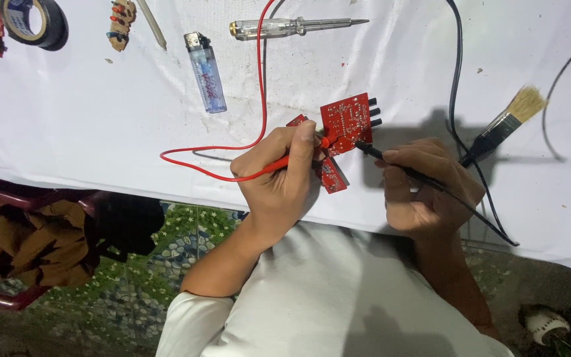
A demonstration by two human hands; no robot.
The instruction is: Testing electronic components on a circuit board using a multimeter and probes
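Note:
A red circuit board (347, 120) with black knobs on its right edge is held tilted above the white table cover (87, 119). My left hand (279, 182) grips a red test probe (299, 158) and also steadies the board; the probe's tip touches the board's lower left. My right hand (427, 188) pinches a black test probe (378, 153) whose tip meets the board's lower right edge. A second red board piece (332, 175) shows below my left fingers. The red lead (259, 79) loops left and runs up the table.
A clear lighter (205, 73), a clear-handled screwdriver (285, 27), a paint brush (507, 122), black tape roll (34, 21) and a black cable (456, 66) lie on the cover. The table's near edge runs just under my hands. A dark red chair (8, 198) stands at the left.

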